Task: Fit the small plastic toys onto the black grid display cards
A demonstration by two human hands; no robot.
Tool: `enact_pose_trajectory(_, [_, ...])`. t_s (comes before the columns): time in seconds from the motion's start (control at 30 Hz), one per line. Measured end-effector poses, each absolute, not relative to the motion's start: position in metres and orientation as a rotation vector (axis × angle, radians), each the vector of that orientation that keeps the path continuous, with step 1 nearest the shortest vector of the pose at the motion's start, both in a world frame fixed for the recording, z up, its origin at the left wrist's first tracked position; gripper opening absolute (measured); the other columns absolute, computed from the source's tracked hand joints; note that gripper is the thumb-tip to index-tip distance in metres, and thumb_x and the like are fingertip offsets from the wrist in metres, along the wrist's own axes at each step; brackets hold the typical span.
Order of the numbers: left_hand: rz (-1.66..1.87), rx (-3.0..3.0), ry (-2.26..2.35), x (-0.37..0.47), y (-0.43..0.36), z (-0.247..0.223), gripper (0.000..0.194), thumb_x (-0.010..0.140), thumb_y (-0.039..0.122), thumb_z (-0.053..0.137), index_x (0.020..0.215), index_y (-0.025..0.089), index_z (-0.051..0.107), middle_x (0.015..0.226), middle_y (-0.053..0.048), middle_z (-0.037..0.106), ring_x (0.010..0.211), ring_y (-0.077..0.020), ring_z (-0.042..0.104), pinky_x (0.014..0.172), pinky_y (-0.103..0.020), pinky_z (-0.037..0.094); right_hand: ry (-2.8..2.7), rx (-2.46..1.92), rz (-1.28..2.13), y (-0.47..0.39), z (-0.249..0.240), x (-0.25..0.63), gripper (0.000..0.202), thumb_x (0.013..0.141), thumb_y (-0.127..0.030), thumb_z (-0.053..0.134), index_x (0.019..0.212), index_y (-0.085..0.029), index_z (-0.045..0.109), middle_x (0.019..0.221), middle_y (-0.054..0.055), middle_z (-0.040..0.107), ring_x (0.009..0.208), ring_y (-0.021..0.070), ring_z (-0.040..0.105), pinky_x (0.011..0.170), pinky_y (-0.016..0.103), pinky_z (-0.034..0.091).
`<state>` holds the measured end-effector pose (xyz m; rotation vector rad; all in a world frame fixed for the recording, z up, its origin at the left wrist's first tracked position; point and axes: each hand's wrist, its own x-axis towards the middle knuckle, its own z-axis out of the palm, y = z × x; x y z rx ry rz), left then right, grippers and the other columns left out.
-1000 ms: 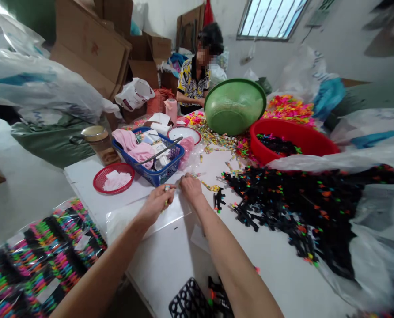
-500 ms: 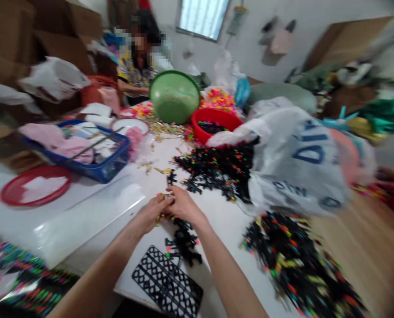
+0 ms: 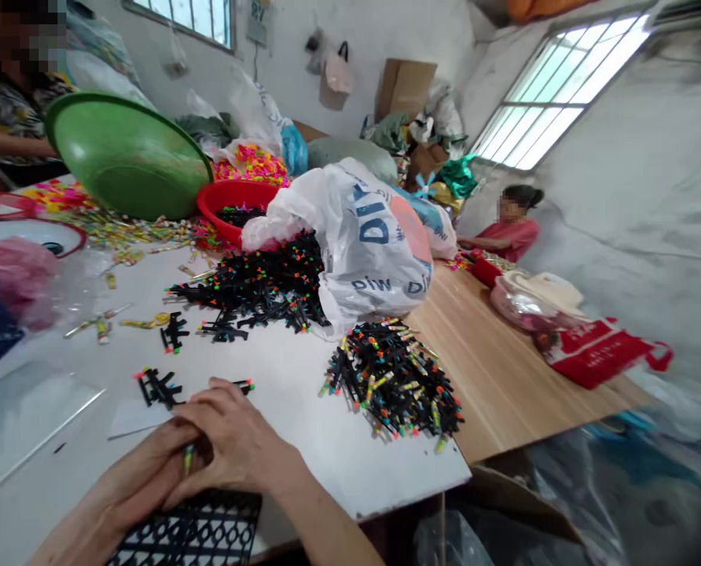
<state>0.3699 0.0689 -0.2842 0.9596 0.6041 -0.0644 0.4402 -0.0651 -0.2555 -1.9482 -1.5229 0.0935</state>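
My left hand (image 3: 150, 464) and my right hand (image 3: 236, 436) meet at the table's front, fingers curled together. Between them shows a small yellow-green tube (image 3: 189, 458); most of what they hold is hidden. Just beyond lie black toy guns (image 3: 159, 387) with orange tips, and the end of another toy gun (image 3: 246, 386) shows behind my right fingers. Under my hands is a black lattice tray (image 3: 194, 534), partly covered by them. To the right is a heap of black toy guns mixed with yellow tubes (image 3: 394, 381). A larger pile of toy guns (image 3: 268, 279) lies farther back.
A white printed plastic bag (image 3: 374, 251) stands beside the back pile. Behind are a red basin (image 3: 209, 208) and a tilted green basin (image 3: 132, 157). One person sits at far left, another at right near a red bag (image 3: 603, 354). The white table's corner (image 3: 465, 475) is at right.
The view has swung right, bringing the second person and right window into sight. My hands stay together, now nearer the lattice tray and partly over it.
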Motion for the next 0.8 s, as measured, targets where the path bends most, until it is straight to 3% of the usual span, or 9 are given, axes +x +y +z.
enact_pose_trajectory(0.1, [-0.127,0.846,0.558,0.362,0.057,-0.271,0.017,0.062,0.017,0.068,0.077,0.023,0.064,0.078,0.004,0.066,0.076,-0.0168,0.062,0.063,-0.025,0.052,-1.425,-1.860,0.156,-0.064,-0.258,0.440,0.065,0.074,-0.042,0.067,0.129,-0.019,0.039,0.127,0.007,0.049,0.125,0.0159,0.036,0.108,0.031,0.025])
enact_pose_trajectory(0.23, [0.050,0.835,0.592,0.353,0.049,-0.271,0.027,0.062,0.015,0.071,0.086,0.020,0.059,0.075,0.002,0.063,0.067,-0.0112,0.061,0.054,-0.017,0.049,-1.348,-1.806,0.239,-0.054,-0.258,0.430,0.061,0.075,-0.037,0.066,0.129,-0.021,0.042,0.132,0.007,0.043,0.125,0.0166,0.036,0.105,0.030,0.031])
enact_pose_trajectory(0.37, [0.158,0.938,0.552,0.345,0.068,-0.272,0.037,0.065,0.017,0.073,0.098,0.018,0.055,0.084,-0.001,0.062,0.073,-0.0136,0.061,0.061,-0.024,0.053,-1.305,-1.814,0.263,-0.060,-0.262,0.442,0.061,0.074,-0.035,0.067,0.129,-0.025,0.043,0.137,0.006,0.038,0.126,0.0194,0.035,0.104,0.033,0.032])
enact_pose_trajectory(0.53, [0.194,0.943,0.581,0.338,0.095,-0.271,0.041,0.063,0.012,0.074,0.099,0.017,0.054,0.083,-0.002,0.061,0.074,-0.0117,0.058,0.062,-0.021,0.051,-1.104,-2.202,0.144,-0.069,-0.282,0.495,0.030,0.083,-0.019,0.050,0.113,-0.018,0.056,0.112,0.009,0.056,0.105,0.0199,0.050,0.094,0.035,0.040])
enact_pose_trajectory(0.67, [0.153,0.896,0.589,0.339,0.092,-0.279,0.035,0.066,0.022,0.075,0.095,0.014,0.056,0.084,-0.003,0.059,0.069,-0.0095,0.057,0.053,-0.016,0.045,-1.353,-2.302,0.210,-0.053,-0.298,0.503,0.035,0.077,-0.009,0.050,0.109,-0.019,0.058,0.105,0.009,0.058,0.098,0.0213,0.050,0.086,0.033,0.042])
enact_pose_trajectory(0.8, [0.192,0.885,0.596,0.346,0.088,-0.282,0.037,0.072,0.038,0.070,0.095,0.014,0.054,0.063,0.003,0.049,0.048,-0.0035,0.043,0.036,-0.011,0.024,-1.301,-2.365,0.223,-0.047,-0.308,0.497,0.040,0.073,-0.005,0.047,0.109,-0.019,0.057,0.093,0.007,0.057,0.089,0.0198,0.051,0.080,0.030,0.042])
